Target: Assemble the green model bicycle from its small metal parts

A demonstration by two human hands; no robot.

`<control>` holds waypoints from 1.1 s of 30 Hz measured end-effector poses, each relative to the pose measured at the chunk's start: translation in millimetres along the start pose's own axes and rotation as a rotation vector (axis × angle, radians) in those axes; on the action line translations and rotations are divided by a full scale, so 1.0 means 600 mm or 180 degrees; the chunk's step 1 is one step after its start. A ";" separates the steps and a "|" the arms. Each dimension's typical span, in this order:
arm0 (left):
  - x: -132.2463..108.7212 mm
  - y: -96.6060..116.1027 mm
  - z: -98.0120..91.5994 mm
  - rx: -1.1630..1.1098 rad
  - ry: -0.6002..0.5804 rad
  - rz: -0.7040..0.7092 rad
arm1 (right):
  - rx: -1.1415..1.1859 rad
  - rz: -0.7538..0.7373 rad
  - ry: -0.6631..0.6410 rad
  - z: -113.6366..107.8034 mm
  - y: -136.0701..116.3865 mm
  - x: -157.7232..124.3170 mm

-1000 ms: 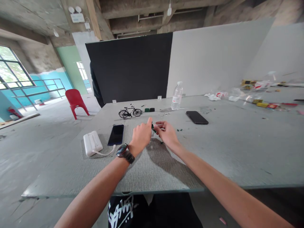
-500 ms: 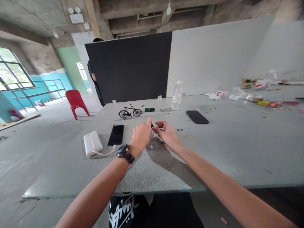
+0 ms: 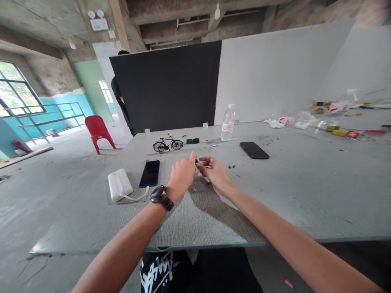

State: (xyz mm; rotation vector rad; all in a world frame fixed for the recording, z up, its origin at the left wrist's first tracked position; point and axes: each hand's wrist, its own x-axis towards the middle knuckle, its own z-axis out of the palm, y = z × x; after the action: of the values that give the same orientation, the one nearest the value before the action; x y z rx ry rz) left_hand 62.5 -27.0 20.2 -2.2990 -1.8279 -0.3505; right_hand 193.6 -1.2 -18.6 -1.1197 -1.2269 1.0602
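My left hand [image 3: 183,171], with a dark watch [image 3: 161,196] on its wrist, is closed round a small dark part [image 3: 196,160] that is mostly hidden by the fingers. My right hand [image 3: 214,171] meets it from the right, thumb and fingers pinched at the same part. What exactly the part is, I cannot make out. Below the hands a small dark piece [image 3: 209,183] lies on the table, and tiny green pieces [image 3: 231,167] lie to the right. Beyond my left hand stands a black model bicycle [image 3: 168,143], beside a green and black block [image 3: 192,141].
A phone [image 3: 149,173] and a white power bank [image 3: 119,185] with a cable lie left on the table [image 3: 293,195]. Another phone [image 3: 254,150] and a water bottle [image 3: 227,123] are right of centre. Crumpled wrappers [image 3: 285,121] lie far right. A black panel [image 3: 168,87] stands behind; a person [image 3: 119,95] is partly hidden by it.
Both hands stay together at the small part, with only a very slight shift of the fingers. The view has moved a little; the things on the table lie as before.
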 end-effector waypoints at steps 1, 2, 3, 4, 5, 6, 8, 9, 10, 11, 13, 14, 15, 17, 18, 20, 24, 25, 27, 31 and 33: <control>0.000 0.001 0.000 0.0022 -0.0012 0.0000 | -0.0023 -0.0005 0.0024 -0.001 -0.001 -0.001; -0.001 0.001 0.000 0.0034 -0.0009 0.0007 | -0.0029 0.0027 0.0023 -0.002 -0.003 -0.003; -0.001 0.002 0.000 0.0033 0.0007 0.0015 | -0.0028 0.0090 0.0004 -0.002 -0.006 -0.005; -0.001 0.002 0.001 0.0020 0.0026 0.0027 | -0.0026 0.0161 -0.0014 -0.003 -0.009 -0.006; -0.002 0.002 0.001 0.0000 0.0046 0.0040 | -0.0018 0.0223 -0.0029 -0.003 -0.011 -0.007; -0.002 0.002 0.002 -0.0020 0.0068 0.0053 | 0.0004 0.0267 -0.0049 -0.003 -0.013 -0.007; -0.002 0.001 0.002 -0.0041 0.0090 0.0063 | 0.0087 0.0287 -0.0083 -0.003 -0.014 -0.005; -0.003 0.000 0.002 -0.0037 0.0096 0.0061 | 0.0122 0.0272 -0.0099 -0.002 -0.013 -0.004; -0.003 0.000 0.002 -0.0029 0.0100 0.0057 | 0.0136 0.0239 -0.0126 -0.002 -0.010 -0.002; -0.003 0.000 0.001 -0.0021 0.0100 0.0053 | 0.0127 0.0185 -0.0154 -0.001 -0.008 -0.001; -0.003 0.000 0.000 0.0000 0.0090 0.0052 | 0.0080 0.0053 -0.0164 -0.001 -0.003 0.000; -0.004 0.000 -0.001 0.0013 0.0083 0.0053 | 0.0075 0.0007 -0.0153 -0.001 -0.001 -0.001; -0.004 0.000 -0.001 0.0024 0.0072 0.0053 | 0.0085 -0.0014 -0.0134 -0.002 -0.001 -0.002; -0.004 0.001 -0.001 0.0042 0.0056 0.0057 | 0.0084 0.0038 -0.0107 -0.003 -0.004 -0.005; -0.004 0.002 -0.001 0.0042 0.0054 0.0063 | 0.0062 0.0102 -0.0114 -0.004 -0.006 -0.007; -0.004 0.002 0.000 0.0019 0.0054 0.0077 | -0.0010 0.0246 -0.0133 -0.005 -0.013 -0.009; -0.005 0.001 0.000 -0.0003 0.0073 0.0074 | 0.0069 0.0296 -0.0225 -0.006 -0.017 -0.007; -0.005 0.000 0.000 0.0003 0.0079 0.0069 | 0.0119 0.0240 -0.0278 -0.006 -0.016 -0.006; -0.005 0.000 -0.003 0.0008 0.0076 0.0053 | 0.0157 0.0137 -0.0387 -0.006 -0.012 -0.005; -0.007 0.000 -0.006 0.0014 0.0008 0.0017 | 0.0005 0.0060 -0.0391 -0.007 -0.005 -0.004; -0.007 0.002 -0.007 0.0018 -0.0030 0.0024 | -0.0023 0.0024 -0.0357 -0.008 -0.004 -0.004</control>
State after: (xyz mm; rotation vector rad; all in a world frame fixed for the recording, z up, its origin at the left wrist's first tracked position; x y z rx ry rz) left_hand 62.3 -32.5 22.7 -2.3072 -1.8219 -0.3335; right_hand 198.5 -4.4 -16.9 -1.0830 -1.3166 1.1378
